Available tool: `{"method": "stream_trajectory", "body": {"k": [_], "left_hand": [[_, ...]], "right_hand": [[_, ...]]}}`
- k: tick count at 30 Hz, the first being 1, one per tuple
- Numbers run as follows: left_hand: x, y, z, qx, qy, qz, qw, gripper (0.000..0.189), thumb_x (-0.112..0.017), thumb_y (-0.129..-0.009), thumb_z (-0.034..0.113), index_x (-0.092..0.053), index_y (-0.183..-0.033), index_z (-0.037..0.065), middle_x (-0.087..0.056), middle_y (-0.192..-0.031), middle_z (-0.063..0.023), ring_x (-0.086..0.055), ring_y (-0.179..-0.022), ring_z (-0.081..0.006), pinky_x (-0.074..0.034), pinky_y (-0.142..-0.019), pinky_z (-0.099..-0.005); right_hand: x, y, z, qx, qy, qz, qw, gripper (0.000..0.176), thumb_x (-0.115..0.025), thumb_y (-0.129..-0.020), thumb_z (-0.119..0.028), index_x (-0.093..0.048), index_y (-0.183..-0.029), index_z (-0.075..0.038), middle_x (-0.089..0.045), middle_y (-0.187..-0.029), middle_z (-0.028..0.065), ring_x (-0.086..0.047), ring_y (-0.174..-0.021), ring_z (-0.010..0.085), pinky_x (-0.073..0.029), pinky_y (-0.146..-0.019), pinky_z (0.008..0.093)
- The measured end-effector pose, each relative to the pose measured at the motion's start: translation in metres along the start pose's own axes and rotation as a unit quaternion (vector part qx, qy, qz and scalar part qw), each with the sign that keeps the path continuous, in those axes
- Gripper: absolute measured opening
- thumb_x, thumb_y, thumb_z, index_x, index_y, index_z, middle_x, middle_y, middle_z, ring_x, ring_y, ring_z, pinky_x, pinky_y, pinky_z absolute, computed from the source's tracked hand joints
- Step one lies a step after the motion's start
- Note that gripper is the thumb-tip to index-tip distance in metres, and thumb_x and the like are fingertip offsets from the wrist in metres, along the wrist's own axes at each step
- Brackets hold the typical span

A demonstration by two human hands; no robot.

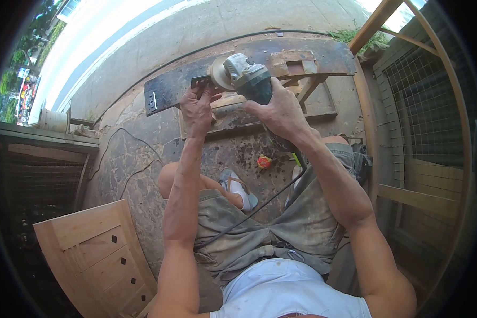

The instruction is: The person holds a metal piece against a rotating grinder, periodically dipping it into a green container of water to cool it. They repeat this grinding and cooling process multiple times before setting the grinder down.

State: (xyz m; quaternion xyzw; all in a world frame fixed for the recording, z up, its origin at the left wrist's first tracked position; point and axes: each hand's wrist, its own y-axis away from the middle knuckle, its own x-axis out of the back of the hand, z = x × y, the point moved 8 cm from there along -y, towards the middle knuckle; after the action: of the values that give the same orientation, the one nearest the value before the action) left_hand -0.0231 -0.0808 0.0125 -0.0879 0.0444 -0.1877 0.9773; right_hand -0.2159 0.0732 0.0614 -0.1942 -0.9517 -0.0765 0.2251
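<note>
Dark and flat-edged, a small piece [199, 80] sits over the left part of the low desk [167, 87], held in the air just left of the sanding disc [219, 74]. The fingers of the left hand [197, 110] pinch it from the near side, probably so that its far edge stays exposed and the fingertips keep off the disc's rim; whether piece and disc touch, I cannot tell. The right hand [281, 108] wraps its fingers around the body of an angle grinder [250, 79], tilting it so the disc faces left, toward the piece. Both forearms reach forward over the knees, which seems to keep the tool well away from the body.

Right of the grinder, a wooden block with a square opening [296, 63] lies on the desk; at its left end lies a pale, narrow strip [154, 100]. Nearer, on the stained floor, a red and yellow tape measure [264, 161] rests between the feet. A black power cord [249, 214] crosses the lap, slack enough, it appears, to let the tool move. Near left stands a wooden panel with dark diamond insets [103, 259].
</note>
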Motion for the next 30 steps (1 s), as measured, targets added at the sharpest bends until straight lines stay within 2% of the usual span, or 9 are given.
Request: {"method": "stream_trajectory", "body": {"k": [9,18,24,30], "left_hand": [[0.0055,0.0003,-0.0008,0.005,-0.019,0.003,1.0,0.025,-0.071,-0.113,0.017,-0.075,-0.131,0.0,-0.083,-0.116,-0.0113,-0.082,-0.097,-0.0218,-0.069,-0.082,-0.0342],[0.0031,-0.0013,-0.0041,0.007,-0.014,-0.014,1.0,0.028,-0.072,-0.112,0.019,-0.076,-0.131,-0.002,-0.081,-0.118,-0.0101,-0.08,-0.1,-0.0193,-0.07,-0.087,-0.0354],[0.0052,0.0019,-0.0001,0.022,-0.013,-0.01,1.0,0.028,-0.071,-0.113,0.018,-0.076,-0.131,-0.002,-0.081,-0.117,-0.0095,-0.079,-0.102,-0.0186,-0.07,-0.088,-0.035],[0.0024,0.0,-0.0058,0.011,-0.019,-0.019,1.0,0.029,-0.071,-0.113,0.021,-0.076,-0.13,-0.002,-0.081,-0.117,-0.0093,-0.079,-0.102,-0.0184,-0.07,-0.088,-0.0346]], "right_hand": [[0.0031,0.0011,0.0027,-0.024,-0.006,-0.016,1.0,0.071,-0.082,-0.086,-0.042,-0.063,-0.128,0.012,-0.078,-0.102,0.0309,-0.079,-0.099,0.0439,-0.061,-0.094,0.0501],[-0.0015,0.0002,-0.0021,0.015,0.016,0.003,1.0,0.071,-0.082,-0.086,-0.041,-0.063,-0.128,0.012,-0.078,-0.103,0.0309,-0.079,-0.101,0.0452,-0.061,-0.094,0.0504],[0.0021,0.0001,0.0011,-0.014,-0.006,-0.01,1.0,0.074,-0.083,-0.085,-0.043,-0.062,-0.129,0.013,-0.078,-0.104,0.0322,-0.079,-0.103,0.046,-0.06,-0.096,0.0515],[-0.0018,0.0018,-0.0054,0.003,0.006,-0.012,1.0,0.074,-0.083,-0.085,-0.044,-0.062,-0.128,0.012,-0.077,-0.104,0.0327,-0.079,-0.103,0.0463,-0.06,-0.096,0.0515]]}}
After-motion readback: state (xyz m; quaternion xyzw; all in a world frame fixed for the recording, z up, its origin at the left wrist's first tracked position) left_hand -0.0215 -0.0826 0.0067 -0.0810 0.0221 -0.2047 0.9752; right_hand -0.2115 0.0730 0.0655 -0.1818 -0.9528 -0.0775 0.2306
